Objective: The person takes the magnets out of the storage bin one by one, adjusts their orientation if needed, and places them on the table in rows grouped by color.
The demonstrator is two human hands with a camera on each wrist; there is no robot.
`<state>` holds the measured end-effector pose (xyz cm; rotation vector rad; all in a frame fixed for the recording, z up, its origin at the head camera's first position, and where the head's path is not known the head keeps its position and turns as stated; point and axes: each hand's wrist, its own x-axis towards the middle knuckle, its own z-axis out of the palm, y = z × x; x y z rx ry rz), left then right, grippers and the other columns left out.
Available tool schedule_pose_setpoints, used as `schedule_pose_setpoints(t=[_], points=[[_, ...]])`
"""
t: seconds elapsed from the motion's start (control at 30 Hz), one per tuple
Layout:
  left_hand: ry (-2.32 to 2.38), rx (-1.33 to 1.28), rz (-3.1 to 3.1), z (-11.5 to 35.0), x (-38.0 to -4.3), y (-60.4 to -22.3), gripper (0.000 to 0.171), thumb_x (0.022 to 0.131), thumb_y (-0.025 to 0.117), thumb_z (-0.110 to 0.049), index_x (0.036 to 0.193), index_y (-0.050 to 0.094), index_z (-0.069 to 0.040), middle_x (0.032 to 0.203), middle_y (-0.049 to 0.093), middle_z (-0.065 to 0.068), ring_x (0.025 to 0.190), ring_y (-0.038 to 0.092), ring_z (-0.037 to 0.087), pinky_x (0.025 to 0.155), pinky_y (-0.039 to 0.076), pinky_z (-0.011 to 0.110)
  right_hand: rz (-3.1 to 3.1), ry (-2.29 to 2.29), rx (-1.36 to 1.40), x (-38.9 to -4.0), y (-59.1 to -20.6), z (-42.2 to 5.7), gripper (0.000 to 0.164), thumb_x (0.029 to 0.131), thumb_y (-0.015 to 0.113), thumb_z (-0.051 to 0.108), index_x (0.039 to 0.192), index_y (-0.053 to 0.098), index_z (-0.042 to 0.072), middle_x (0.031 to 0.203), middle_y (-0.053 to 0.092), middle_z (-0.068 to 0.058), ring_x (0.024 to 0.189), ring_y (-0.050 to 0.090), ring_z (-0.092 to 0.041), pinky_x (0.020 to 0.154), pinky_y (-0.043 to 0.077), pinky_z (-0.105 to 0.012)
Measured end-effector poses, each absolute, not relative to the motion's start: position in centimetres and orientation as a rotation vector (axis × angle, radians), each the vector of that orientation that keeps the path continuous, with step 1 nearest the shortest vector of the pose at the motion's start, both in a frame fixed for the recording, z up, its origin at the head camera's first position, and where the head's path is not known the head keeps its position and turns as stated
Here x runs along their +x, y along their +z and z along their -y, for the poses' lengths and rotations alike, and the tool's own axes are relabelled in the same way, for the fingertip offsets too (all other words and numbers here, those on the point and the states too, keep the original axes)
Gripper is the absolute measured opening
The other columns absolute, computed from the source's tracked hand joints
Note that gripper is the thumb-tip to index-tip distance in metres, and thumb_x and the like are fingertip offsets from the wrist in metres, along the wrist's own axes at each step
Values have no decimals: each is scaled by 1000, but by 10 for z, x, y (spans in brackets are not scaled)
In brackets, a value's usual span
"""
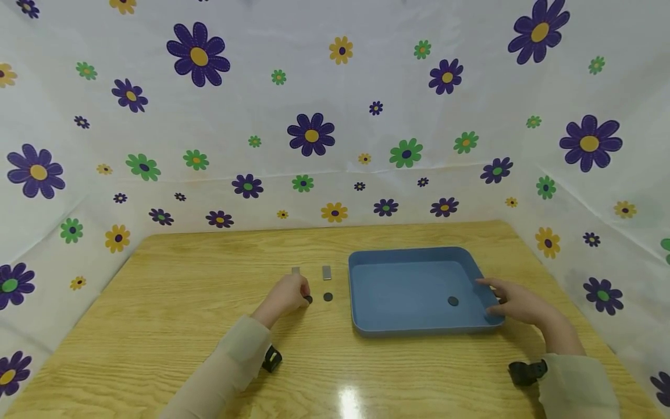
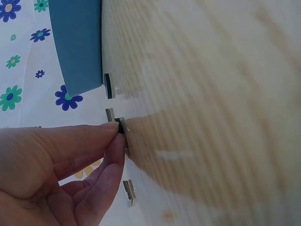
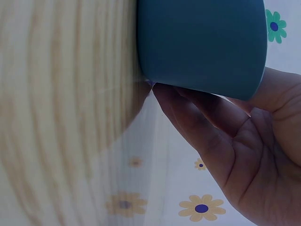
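Note:
My left hand pinches a small dark disc between thumb and finger, low over the table. In the left wrist view the disc is mostly covered by the fingertips. A second dark disc lies on the table just to the right of that hand. A blue tray stands farther right, with another dark disc on its floor. My right hand holds the tray's right side, and the right wrist view has its thumb over the rim and the fingers against the outer wall.
Two small grey metallic rectangles lie behind the discs: one rectangle in full sight, the other rectangle partly behind my left hand. Wood-grain table extends left and in front. A flowered white sheet walls the back and sides.

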<state>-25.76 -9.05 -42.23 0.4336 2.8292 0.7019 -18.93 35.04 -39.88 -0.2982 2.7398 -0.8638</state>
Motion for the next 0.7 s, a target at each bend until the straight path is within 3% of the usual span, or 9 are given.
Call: schedule_pose_setpoints(t=[0.7], points=[[1004, 474, -2802, 88, -256, -412, 16, 77, 67, -6, 91, 61, 0, 87, 58, 8, 79, 56, 20, 66, 47, 32, -2724, -884, -311, -190, -401, -351, 62, 79, 66, 13, 129, 36, -7, 125, 32, -39, 108, 36, -54, 80, 40, -55]])
